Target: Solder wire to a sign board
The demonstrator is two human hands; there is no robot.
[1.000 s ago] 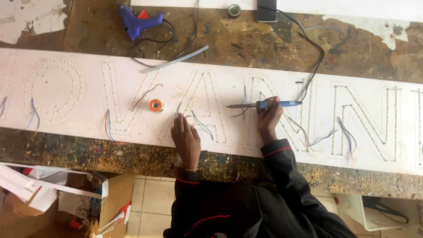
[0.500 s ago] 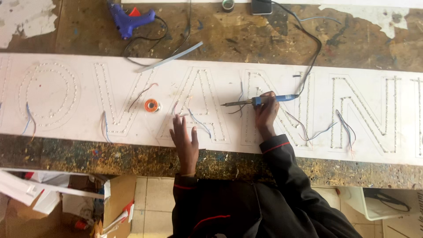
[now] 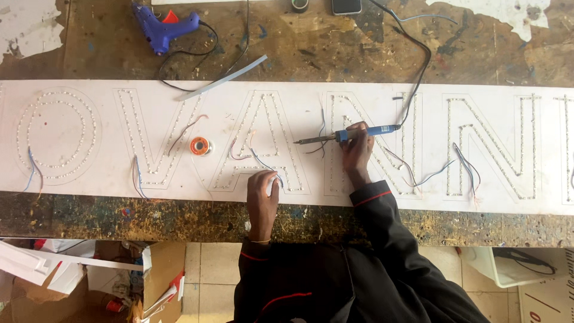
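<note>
On the white sign panel [image 3: 382,96], right hand [image 3: 357,149] grips soldering iron [image 3: 347,136], tip leftward; left hand [image 3: 263,191] pins thin wires [image 3: 257,157] flat-fingered — steady the joint, keep fingers off the tip.

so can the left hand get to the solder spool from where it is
Probably yes. The left hand rests flat on the white board, and the orange solder spool lies on that board to its left, with only thin wires between them.

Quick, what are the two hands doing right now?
Left hand: open, resting on the white board, fingers by the wires there.
Right hand: closed around the blue-handled soldering iron.
</note>
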